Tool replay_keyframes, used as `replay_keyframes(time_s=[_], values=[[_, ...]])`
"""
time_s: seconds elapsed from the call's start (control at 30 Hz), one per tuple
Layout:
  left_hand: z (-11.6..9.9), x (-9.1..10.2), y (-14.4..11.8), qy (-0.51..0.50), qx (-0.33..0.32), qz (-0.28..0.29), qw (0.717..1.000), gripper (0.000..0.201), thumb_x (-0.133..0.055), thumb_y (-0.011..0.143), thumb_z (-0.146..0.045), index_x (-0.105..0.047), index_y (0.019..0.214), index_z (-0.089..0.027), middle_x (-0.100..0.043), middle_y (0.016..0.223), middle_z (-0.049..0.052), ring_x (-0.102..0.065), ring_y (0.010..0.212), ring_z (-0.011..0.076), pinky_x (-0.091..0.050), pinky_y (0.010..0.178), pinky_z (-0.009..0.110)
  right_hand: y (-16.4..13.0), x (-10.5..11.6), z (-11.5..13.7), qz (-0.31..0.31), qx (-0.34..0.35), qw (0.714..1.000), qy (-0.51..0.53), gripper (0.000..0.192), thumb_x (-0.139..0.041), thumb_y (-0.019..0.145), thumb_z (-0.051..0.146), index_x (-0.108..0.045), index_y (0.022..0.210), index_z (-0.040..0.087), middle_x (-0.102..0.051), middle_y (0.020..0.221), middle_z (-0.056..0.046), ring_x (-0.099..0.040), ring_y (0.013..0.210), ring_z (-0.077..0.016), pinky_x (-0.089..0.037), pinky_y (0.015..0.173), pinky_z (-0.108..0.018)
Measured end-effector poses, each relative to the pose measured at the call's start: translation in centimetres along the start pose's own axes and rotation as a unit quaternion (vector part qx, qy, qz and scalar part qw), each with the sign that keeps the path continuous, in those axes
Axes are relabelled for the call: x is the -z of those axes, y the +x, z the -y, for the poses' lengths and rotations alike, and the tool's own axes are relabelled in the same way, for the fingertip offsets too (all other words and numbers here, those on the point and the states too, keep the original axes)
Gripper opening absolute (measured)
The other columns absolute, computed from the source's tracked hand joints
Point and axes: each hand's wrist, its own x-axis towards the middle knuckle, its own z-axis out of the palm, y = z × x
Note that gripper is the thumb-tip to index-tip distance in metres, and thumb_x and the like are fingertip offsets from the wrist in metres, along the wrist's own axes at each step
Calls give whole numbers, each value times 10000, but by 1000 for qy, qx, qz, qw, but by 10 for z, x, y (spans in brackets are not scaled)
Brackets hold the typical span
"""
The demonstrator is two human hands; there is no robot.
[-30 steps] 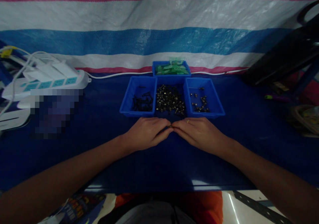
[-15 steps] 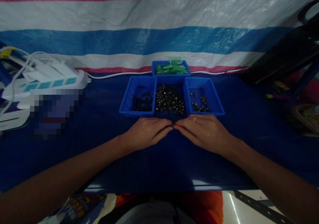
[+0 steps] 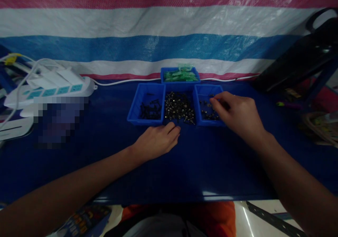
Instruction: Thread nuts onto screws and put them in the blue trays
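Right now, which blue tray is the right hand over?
The right hand is over the rightmost front tray, holding sparse small parts, beside the heaped middle tray.

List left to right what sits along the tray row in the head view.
White power strip → left blue tray of dark parts → pile of small metal parts → right blue tray, right hand over it → black case.

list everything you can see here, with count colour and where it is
blue bins: four, blue, table centre, three in a row and one behind
dark screws: small heap, black, left bin
metal parts: big heap, silvery, middle bin
small fittings: a few, dark, right bin
green packets: several, green, rear bin
power strip: one, white with teal sockets, table left
table: one, dark blue
tarp: one, pink, white and blue stripes, behind
left hand: one, resting before middle bin
right hand: one, fingers over right bin
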Motion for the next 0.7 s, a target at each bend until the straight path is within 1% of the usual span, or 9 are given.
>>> replay_keyframes(time_s=[0.1,0.17,0.23,0.27,0.33,0.37,0.43,0.53,0.7], values=[[-3,0,1,14,1,1,1000,314,-344,896,-281,-482,1152,-163,-546,1067,68,-593,670,118,-460,496,214,1,1,0,-43,-13,997,57,193,-468,847,312,-592,909,179,-622,667,-4,-570,574,-131,-399,553,-236],[-4,1,2,24,4,1,1000,340,-344,894,-271,-457,1196,-162,-491,1184,93,-597,684,112,-478,525,218,-3,4,6,-76,-3,993,92,186,-454,853,289,-583,931,180,-619,675,1,-562,572,-119,-411,567,-227],[-5,0,2,36,6,2,999,361,-345,892,-270,-443,1220,-156,-438,1259,115,-598,669,110,-487,529,228,-8,7,13,-78,37,990,108,160,-463,846,258,-581,933,192,-617,678,11,-549,556,-105,-411,568,-219],[-5,0,3,39,5,4,999,367,-344,892,-273,-441,1225,-153,-426,1274,119,-599,661,113,-490,528,236,-12,7,17,-71,73,988,115,155,-469,841,238,-579,943,198,-622,695,12,-549,560,-98,-412,574,-214],[-4,0,3,36,0,8,999,368,-341,893,-277,-446,1220,-147,-434,1271,118,-603,659,122,-499,541,254,-19,6,25,-22,165,979,117,173,-473,838,211,-573,977,205,-642,764,3,-570,617,-95,-422,612,-211],[-4,0,3,29,-4,8,1000,363,-341,893,-276,-453,1211,-142,-445,1262,116,-606,670,127,-503,556,260,-22,5,29,0,217,969,121,183,-464,841,201,-574,987,198,-642,754,2,-580,643,-98,-427,620,-209],[-2,-1,2,12,-12,6,1000,349,-348,891,-268,-468,1189,-132,-464,1239,116,-610,705,134,-505,576,258,-27,1,37,47,290,948,127,190,-438,849,186,-586,969,178,-644,760,-9,-591,679,-106,-438,634,-217],[0,-1,1,-7,-24,4,1000,329,-363,885,-262,-476,1161,-123,-496,1183,112,-609,746,140,-495,568,243,-31,-6,45,104,322,933,124,210,-401,863,175,-602,920,156,-643,755,-22,-591,682,-116,-442,634,-230],[3,-1,-3,-20,-58,9,998,255,-367,886,-241,-483,1092,-145,-553,1021,60,-588,775,135,-479,599,231,-32,-15,48,195,293,925,145,230,-363,888,204,-583,933,150,-644,827,-37,-593,749,-127,-435,691,-243]])
